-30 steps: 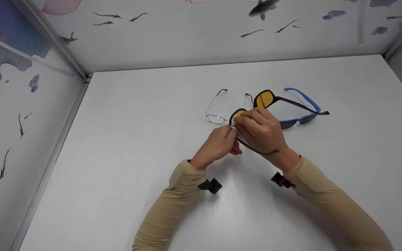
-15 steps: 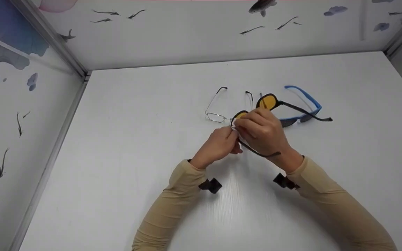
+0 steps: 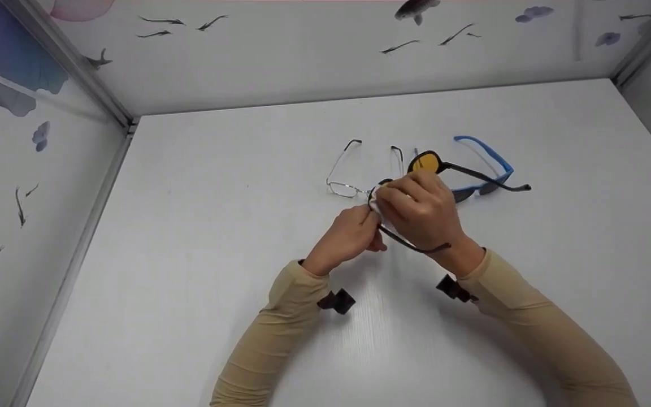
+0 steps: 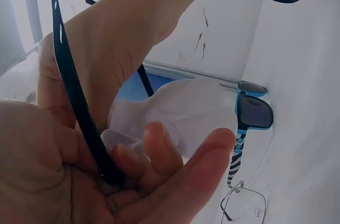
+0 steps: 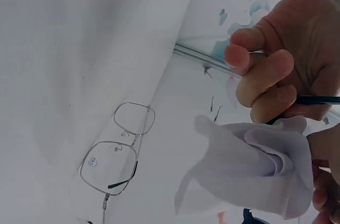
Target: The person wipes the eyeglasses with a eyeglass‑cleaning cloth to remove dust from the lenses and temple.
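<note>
Yellow-lensed sunglasses [image 3: 426, 162] with a black frame are held up above the table. My left hand [image 3: 352, 230] grips them near one hinge, where a black temple arm [image 4: 74, 86] crosses the palm in the left wrist view. My right hand [image 3: 422, 204] pinches a white cloth [image 5: 244, 171] against the nearer lens. Cloth and fingers hide most of that lens. In the right wrist view the cloth hangs in folds below the curled fingers of the left hand [image 5: 289, 59].
Thin metal-framed eyeglasses [image 3: 342, 190] lie unfolded on the white table [image 3: 201, 226], just beyond the left hand. Blue-framed sunglasses [image 4: 255, 111] with dark lenses lie behind the right hand. Printed wall panels [image 3: 280, 62] border the table at the back and left.
The cloth and right fingers have shifted over the nearer lens, covering more of its yellow. The sunglasses tilt slightly between frames while the left hand keeps its grip. The head view has shifted a little.
</note>
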Motion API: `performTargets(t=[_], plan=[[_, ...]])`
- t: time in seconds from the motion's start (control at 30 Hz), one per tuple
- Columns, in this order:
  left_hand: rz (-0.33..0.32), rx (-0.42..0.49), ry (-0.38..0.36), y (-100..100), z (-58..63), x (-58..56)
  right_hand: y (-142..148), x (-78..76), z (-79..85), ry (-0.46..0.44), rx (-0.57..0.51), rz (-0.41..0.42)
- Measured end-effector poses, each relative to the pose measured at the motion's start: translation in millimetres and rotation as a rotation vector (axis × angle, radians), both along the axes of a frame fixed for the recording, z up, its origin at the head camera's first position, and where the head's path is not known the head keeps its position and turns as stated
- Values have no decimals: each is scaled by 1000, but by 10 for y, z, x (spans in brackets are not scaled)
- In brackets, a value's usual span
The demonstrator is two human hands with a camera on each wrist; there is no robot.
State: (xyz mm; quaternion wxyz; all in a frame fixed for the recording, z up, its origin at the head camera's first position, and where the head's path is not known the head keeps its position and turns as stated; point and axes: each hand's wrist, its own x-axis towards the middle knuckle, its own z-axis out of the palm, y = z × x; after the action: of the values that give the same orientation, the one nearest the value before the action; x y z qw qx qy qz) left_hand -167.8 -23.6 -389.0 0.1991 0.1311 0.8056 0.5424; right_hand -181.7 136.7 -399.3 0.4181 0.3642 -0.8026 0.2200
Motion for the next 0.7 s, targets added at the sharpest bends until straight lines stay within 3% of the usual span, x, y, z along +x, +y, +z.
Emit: performTargets(t=[0.07, 0.13, 0.27, 0.33, 0.43, 0.57, 0.63, 0.7], plan=[[8, 33, -23, -31, 14, -2, 3, -1, 4, -50, 7, 81], [16, 52, -34, -50, 20, -7, 24, 16, 16, -74, 38, 81], [-8, 14, -8, -54, 33, -5, 48, 54, 40, -28, 60, -75], [-23, -20, 14, -47, 36, 4, 26, 53, 48, 2, 23, -107], [-43, -27, 15, -36, 31, 18, -15, 35, 48, 7, -32, -29], [-15, 54, -45, -51, 51, 24, -18, 24, 35, -44, -40, 116], [10, 88, -63, -67, 69, 22, 2, 31, 35, -58, -22, 116], [17, 87, -56, -75, 75, 17, 20, 37, 37, -40, -6, 63]])
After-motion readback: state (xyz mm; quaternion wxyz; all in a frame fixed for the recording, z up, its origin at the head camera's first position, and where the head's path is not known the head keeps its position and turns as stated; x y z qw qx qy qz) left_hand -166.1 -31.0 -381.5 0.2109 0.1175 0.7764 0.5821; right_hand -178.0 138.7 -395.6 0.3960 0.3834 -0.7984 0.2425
